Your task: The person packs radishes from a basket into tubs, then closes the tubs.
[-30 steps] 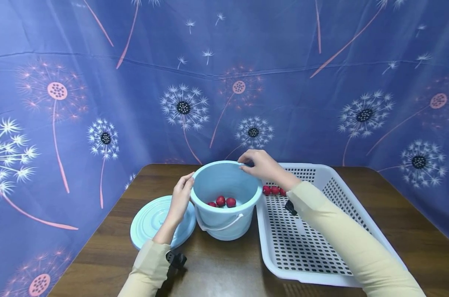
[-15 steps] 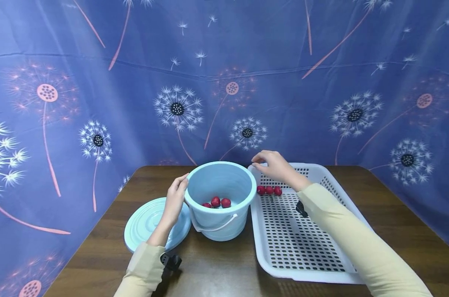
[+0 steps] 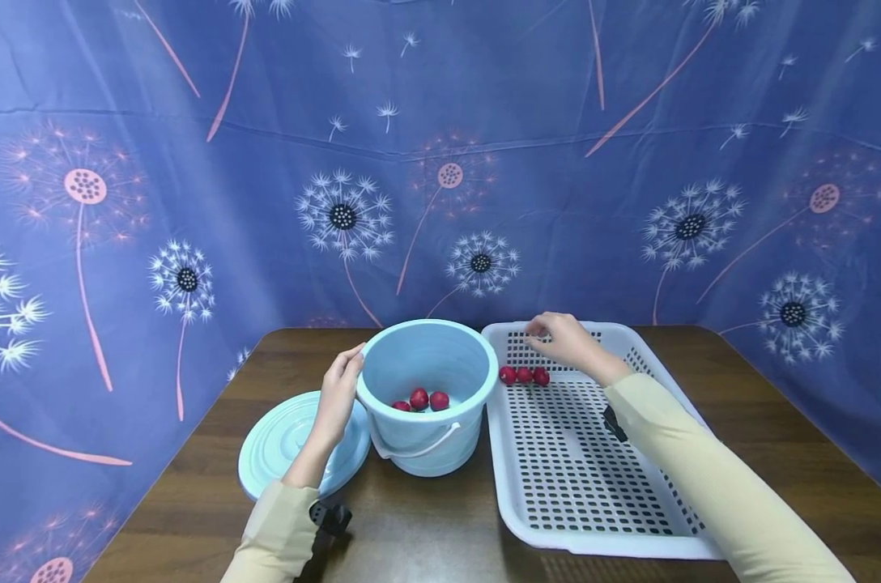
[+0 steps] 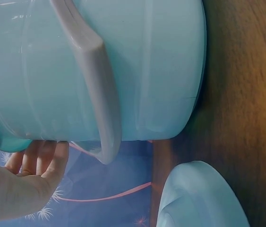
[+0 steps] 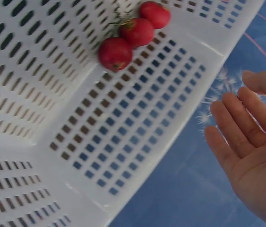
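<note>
A light blue bucket (image 3: 426,441) stands upright at mid-table, several small red round fruits (image 3: 439,401) visible inside. My left hand (image 3: 338,390) holds its left rim; in the left wrist view the fingers of the left hand (image 4: 31,175) lie against the bucket's outer wall (image 4: 161,71), the thumb mostly out of sight. Over the far end of a white slotted basket (image 3: 512,502), my right hand (image 3: 566,342) hovers with loosely bent fingers and nothing in them. Three red fruits (image 5: 137,32) lie in a row in that basket, green stem bits beside them. The right hand (image 5: 253,137) is apart from them.
A light blue round lid (image 3: 266,453) lies on the wooden table (image 3: 404,526), left of the bucket and partly under my left forearm. The bucket's white handle (image 3: 422,449) hangs down in front. A blue dandelion-print cloth (image 3: 557,227) hangs behind the table.
My right hand has left the bucket's far right rim and moved right, over the basket's far end. My left hand has stayed at the rim. The head view has shifted slightly.
</note>
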Motion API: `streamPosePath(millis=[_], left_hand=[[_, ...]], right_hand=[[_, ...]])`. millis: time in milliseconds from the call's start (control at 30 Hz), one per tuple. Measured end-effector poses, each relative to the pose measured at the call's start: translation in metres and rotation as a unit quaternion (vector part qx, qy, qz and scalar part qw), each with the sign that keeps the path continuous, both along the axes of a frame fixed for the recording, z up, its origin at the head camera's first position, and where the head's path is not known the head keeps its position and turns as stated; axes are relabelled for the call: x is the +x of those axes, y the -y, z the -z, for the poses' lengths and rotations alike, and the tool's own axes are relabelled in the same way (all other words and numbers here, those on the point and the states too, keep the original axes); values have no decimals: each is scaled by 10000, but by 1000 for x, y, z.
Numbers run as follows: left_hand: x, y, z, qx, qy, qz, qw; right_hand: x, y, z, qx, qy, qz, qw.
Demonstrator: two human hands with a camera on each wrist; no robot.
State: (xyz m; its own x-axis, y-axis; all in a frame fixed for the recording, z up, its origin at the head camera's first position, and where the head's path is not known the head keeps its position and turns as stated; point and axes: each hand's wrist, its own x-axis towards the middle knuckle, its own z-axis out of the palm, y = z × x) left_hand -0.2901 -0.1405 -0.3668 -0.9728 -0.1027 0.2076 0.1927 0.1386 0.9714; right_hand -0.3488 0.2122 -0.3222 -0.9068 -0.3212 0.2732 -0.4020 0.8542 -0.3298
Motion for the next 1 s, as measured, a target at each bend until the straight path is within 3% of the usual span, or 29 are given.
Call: streamPosePath(millis=[500, 1000], left_hand=[[0, 1, 4, -127, 35, -36, 9999], [-1, 2, 1, -142, 30, 124, 9998]], right_hand=[[-3, -14, 20, 88, 444, 152, 9989], [-6, -19, 37, 480, 721, 455, 9952]])
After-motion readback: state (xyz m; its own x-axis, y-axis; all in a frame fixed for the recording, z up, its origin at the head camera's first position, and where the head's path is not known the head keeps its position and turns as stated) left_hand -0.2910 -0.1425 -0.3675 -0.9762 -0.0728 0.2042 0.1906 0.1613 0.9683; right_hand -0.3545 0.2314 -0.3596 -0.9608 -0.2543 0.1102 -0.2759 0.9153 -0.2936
